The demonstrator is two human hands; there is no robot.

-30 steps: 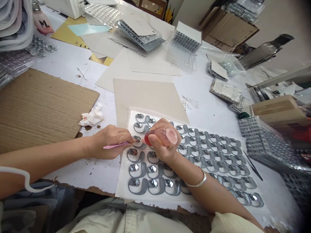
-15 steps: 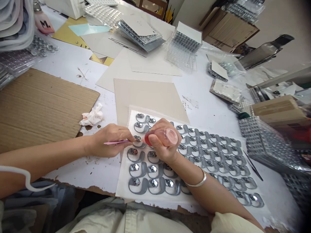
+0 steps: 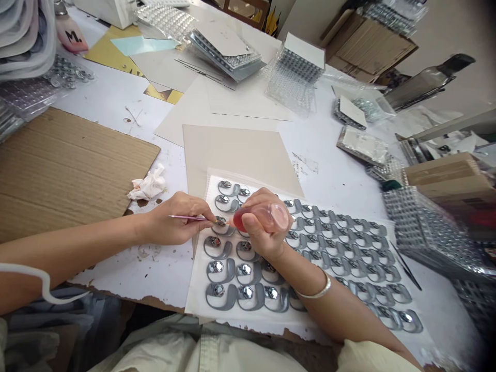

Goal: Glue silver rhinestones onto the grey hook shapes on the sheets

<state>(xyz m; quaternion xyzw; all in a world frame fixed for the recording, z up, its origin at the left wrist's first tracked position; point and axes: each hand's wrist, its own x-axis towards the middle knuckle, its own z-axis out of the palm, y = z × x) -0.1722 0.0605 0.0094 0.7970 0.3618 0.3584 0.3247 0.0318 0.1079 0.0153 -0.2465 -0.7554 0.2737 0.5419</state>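
Note:
My left hand (image 3: 178, 218) is closed on thin pink tweezers (image 3: 188, 217), its fingertips at a small piece in the left column of a white sheet (image 3: 199, 297). In my right hand (image 3: 267, 227) is a clear squeeze bottle (image 3: 267, 216) with red liquid. It is tipped on its side, nozzle pointing left to the same piece. Rows of grey curved pieces, each with a shiny round faceted stone, cover the sheet; one grey piece (image 3: 226, 299) lies at the near left. A reddish spot shows on a piece (image 3: 213, 242) just below my fingers. My right hand hides several pieces.
A cardboard sheet (image 3: 70, 170) and a crumpled tissue (image 3: 147, 183) lie to the left. Beige card (image 3: 236, 150) lies behind the white sheet. Stacks of clear bead trays (image 3: 418, 222) stand at the right, with dark tweezers (image 3: 405, 266) beside the sheet.
The squeeze bottle has shifted slightly right in my right hand's grip. The pink tweezers have turned and lifted a little in my left fingers. The view has moved slightly.

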